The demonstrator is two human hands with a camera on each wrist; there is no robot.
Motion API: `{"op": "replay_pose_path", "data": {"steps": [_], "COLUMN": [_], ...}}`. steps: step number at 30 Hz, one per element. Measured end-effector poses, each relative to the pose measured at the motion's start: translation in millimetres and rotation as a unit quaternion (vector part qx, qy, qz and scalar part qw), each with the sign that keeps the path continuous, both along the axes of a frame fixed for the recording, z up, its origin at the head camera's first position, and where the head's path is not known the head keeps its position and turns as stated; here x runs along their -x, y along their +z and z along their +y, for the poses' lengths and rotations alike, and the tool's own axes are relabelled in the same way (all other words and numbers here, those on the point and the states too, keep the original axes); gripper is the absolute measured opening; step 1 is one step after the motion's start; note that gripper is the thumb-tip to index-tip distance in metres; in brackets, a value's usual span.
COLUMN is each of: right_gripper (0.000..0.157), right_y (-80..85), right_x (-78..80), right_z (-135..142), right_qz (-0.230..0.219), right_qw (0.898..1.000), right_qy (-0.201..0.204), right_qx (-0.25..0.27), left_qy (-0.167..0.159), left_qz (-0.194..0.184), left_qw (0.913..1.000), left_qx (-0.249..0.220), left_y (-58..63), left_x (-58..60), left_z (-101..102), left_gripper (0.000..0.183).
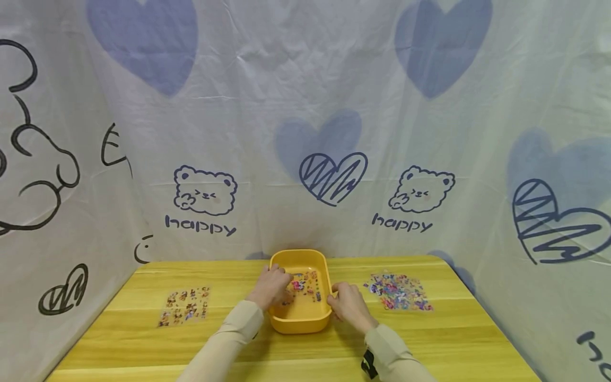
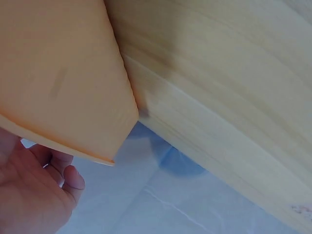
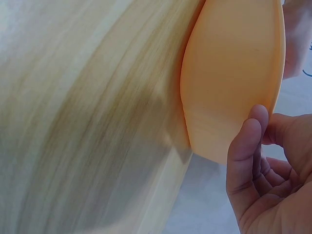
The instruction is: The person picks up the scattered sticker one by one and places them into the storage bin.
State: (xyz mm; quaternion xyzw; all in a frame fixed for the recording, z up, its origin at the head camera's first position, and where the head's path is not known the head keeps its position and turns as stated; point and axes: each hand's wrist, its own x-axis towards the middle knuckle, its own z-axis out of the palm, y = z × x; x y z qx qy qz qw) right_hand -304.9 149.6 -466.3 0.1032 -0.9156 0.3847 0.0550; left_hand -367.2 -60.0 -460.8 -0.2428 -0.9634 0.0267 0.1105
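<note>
A yellow rectangular plastic tub [image 1: 305,326] with rounded corners stands at the middle of the table. Small colourful sticker-like pieces [image 1: 310,286] lie inside, some of them pink. My left hand [image 1: 271,286] reaches over the tub's left rim, its fingers down inside near the pieces. In the left wrist view the tub wall [image 2: 63,73] hides part of those fingers, so whether they hold a piece is unclear. At the right side, my right hand [image 1: 350,306] pinches the tub's rim between thumb and curled fingers [image 3: 243,151].
On the wooden table [image 1: 229,366], a patch of small brownish sticker-like pieces [image 1: 185,306] lies left of the tub. To its right is a denser, multicoloured patch [image 1: 400,292]. A white curtain [image 1: 267,212] with hearts and bears hangs behind the table and along both sides.
</note>
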Motion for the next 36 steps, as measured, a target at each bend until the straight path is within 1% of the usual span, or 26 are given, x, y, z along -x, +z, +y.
{"op": "replay_pose_path", "data": {"steps": [3,7,13,16,22,25,29,32,36], "right_gripper": [0.027,0.025,0.025,0.025,0.026,0.026,0.026,0.026,0.026], "right_y": [-0.3,-0.2,-0.2,0.3,1.3,1.6,0.8,1.1,1.5], "right_x": [-0.2,-0.4,-0.7,-0.7,-1.0,-1.1,-0.9,-1.1,-2.0], "right_z": [-0.7,-1.3,-2.0,-2.0,-1.5,-2.0,-2.8,-3.4,-4.2], "right_qz": [0.000,0.001,-0.003,-0.002,-0.001,-0.001,-0.001,-0.005,-0.003], "right_qw": [1.000,1.000,1.000,1.000,1.000,1.000,1.000,1.000,1.000], "right_qy": [-0.001,-0.004,-0.006,-0.008,-0.008,-0.011,-0.015,-0.018,-0.017], "right_qx": [0.000,-0.002,-0.004,-0.005,-0.002,-0.006,-0.010,-0.006,-0.002], "left_qy": [-0.002,-0.015,-0.047,-0.058,-0.066,-0.076,-0.097,-0.097,-0.078], "left_qz": [-0.007,-0.012,0.010,0.012,0.023,0.031,0.044,0.040,0.023], "left_qw": [0.9999,0.9989,0.9950,0.9923,0.9892,0.9870,0.9819,0.9799,0.9768], "left_qx": [-0.014,-0.044,-0.088,-0.108,-0.129,-0.138,-0.156,-0.170,-0.198], "left_y": [-0.3,-0.1,0.9,2.5,5.9,5.4,5.2,5.8,5.6], "left_x": [-0.2,0.0,-2.5,-5.9,-11.4,-12.4,-14.6,-17.4,-22.6], "left_z": [-0.6,-3.5,-11.6,-14.7,-17.9,-20.3,-25.3,-29.8,-37.8], "left_gripper": [0.037,0.035,0.025,0.023,0.023,0.023,0.021,0.021,0.022]}}
